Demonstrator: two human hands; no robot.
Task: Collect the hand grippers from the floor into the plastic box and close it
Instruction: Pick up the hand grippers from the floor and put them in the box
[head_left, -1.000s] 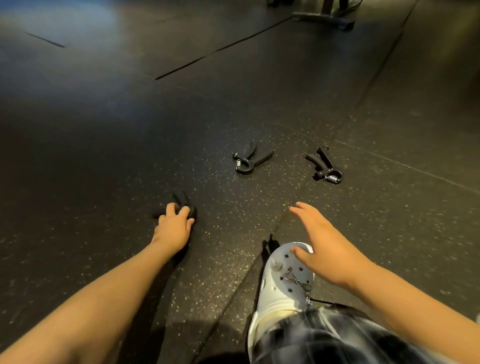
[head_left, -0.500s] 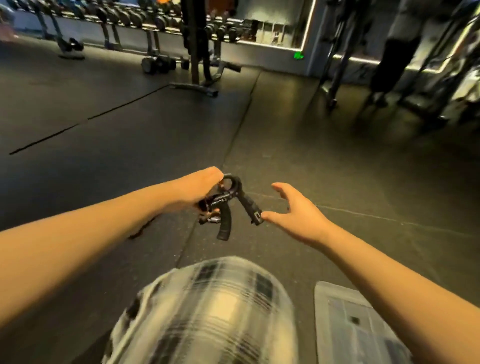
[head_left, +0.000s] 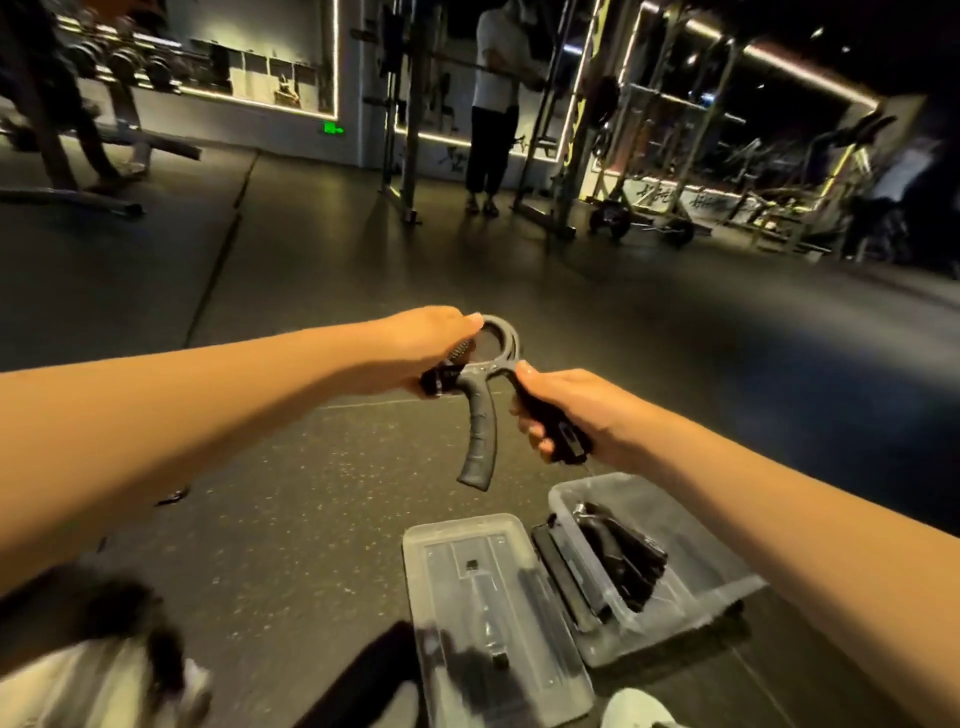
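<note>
A black hand gripper (head_left: 480, 415) hangs in the air in front of me, held by both hands. My left hand (head_left: 421, 348) grips its spring end and ring. My right hand (head_left: 566, 410) is closed around one handle, while the other handle dangles free. Below, on the floor, the clear plastic box (head_left: 691, 597) stands open with dark hand grippers (head_left: 618, 556) lying inside. Its clear lid (head_left: 498, 613) lies flat on the floor just left of the box.
Dark speckled rubber floor all around. My knee in plaid cloth (head_left: 93, 670) is at the lower left, a white shoe (head_left: 639, 712) at the bottom. A person (head_left: 493, 104) stands by gym racks (head_left: 571, 130) in the back; a bench frame (head_left: 78, 156) is far left.
My left hand lifted a hand gripper off the floor, and my right hand has now closed on one of its handles. My view rose and swung right, showing the open box and lid.
</note>
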